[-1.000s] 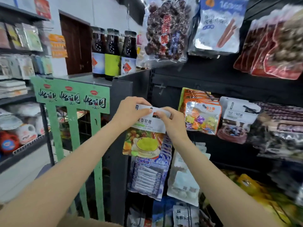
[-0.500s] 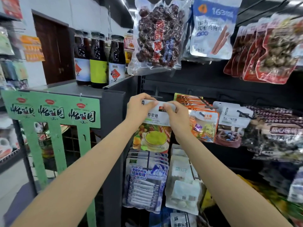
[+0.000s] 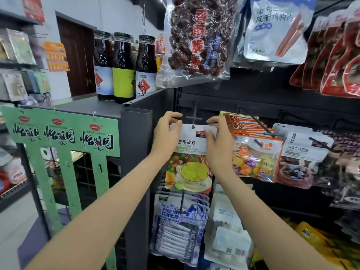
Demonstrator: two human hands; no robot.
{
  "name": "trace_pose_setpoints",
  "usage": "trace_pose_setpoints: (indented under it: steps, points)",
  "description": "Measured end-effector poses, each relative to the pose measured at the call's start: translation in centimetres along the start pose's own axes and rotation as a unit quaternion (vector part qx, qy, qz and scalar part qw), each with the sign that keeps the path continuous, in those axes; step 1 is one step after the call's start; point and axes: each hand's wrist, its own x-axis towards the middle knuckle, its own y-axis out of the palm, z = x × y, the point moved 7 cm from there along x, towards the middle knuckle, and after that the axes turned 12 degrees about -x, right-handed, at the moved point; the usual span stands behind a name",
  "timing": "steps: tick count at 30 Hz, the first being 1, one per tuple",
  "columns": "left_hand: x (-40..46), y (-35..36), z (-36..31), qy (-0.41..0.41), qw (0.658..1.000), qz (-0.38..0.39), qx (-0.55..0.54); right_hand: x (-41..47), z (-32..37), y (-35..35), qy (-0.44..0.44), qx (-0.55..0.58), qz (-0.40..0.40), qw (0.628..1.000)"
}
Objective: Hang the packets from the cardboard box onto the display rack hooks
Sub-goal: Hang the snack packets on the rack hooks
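Note:
I hold a candy packet [image 3: 189, 162] with a white top strip and a picture of a green cup up against the dark display rack [image 3: 253, 102]. My left hand [image 3: 167, 133] pinches its top left corner. My right hand [image 3: 219, 141] pinches its top right corner. The hang hole in the white strip shows between my hands, just below a bare grey hook [image 3: 192, 117] on the rack. The cardboard box is out of view.
Orange candy packets [image 3: 257, 152] hang right of my hands, blue-white packets [image 3: 179, 227] below, a bag of dates [image 3: 196, 39] above. Three dark bottles [image 3: 124, 67] stand on a grey cabinet at left. A green sign rack [image 3: 64, 137] stands lower left.
Both hands have raised the packet towards the bare hook, and the hang hole now shows between them. The camera has come closer to the rack.

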Motion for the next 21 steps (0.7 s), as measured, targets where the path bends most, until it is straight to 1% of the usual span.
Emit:
trace_pose_setpoints:
  steps: [1, 2, 3, 4, 5, 7, 9, 12, 13, 15, 17, 19, 21]
  points:
    - [-0.1, 0.0, -0.5, 0.086, 0.994, -0.02, 0.07, 0.2, -0.1, 0.4, -0.01, -0.028, -0.003, 1.0]
    - [-0.4, 0.1, -1.0, 0.161, 0.979, -0.039, 0.12, 0.3, -0.4, 1.0, -0.014, -0.053, -0.003, 0.999]
    - [-0.6, 0.4, -1.2, 0.216, 0.963, -0.051, 0.153, 0.6, -0.9, 1.6, -0.011, -0.072, 0.0, 0.997]
    - [-0.5, 0.8, -1.0, 0.248, 0.95, -0.055, 0.184, 0.8, -1.4, 2.2, -0.005, -0.084, 0.005, 0.996]
    - [0.0, 1.3, -0.3, 0.256, 0.942, -0.049, 0.213, 1.0, -1.9, 2.8, -0.004, -0.097, 0.008, 0.995]
    - [1.7, 2.9, 1.8, 0.211, 0.932, 0.001, 0.295, 1.6, -2.7, 4.3, -0.014, -0.124, 0.019, 0.992]
    - [3.4, 4.5, 4.0, 0.161, 0.909, 0.065, 0.38, 2.5, -3.5, 5.9, -0.011, -0.154, 0.054, 0.986]
    - [5.4, 6.2, 6.9, 0.083, 0.878, 0.144, 0.449, 4.1, -5.3, 7.9, 0.07, -0.164, 0.108, 0.978]
    - [6.0, 6.6, 7.7, 0.066, 0.869, 0.163, 0.462, 4.4, -5.6, 8.6, 0.074, -0.179, 0.122, 0.973]
    - [7.2, 7.2, 9.0, 0.055, 0.861, 0.183, 0.471, 4.8, -6.5, 10.1, 0.073, -0.216, 0.162, 0.96]
    - [8.3, 7.6, 9.8, 0.048, 0.854, 0.191, 0.482, 5.1, -7.5, 10.9, 0.108, -0.201, 0.188, 0.955]
    - [9.0, 7.8, 10.0, 0.042, 0.842, 0.2, 0.5, 5.4, -7.9, 11.4, 0.113, -0.175, 0.205, 0.956]
    - [9.4, 8.0, 9.9, 0.04, 0.838, 0.196, 0.507, 5.6, -8.2, 11.9, 0.113, -0.15, 0.224, 0.956]
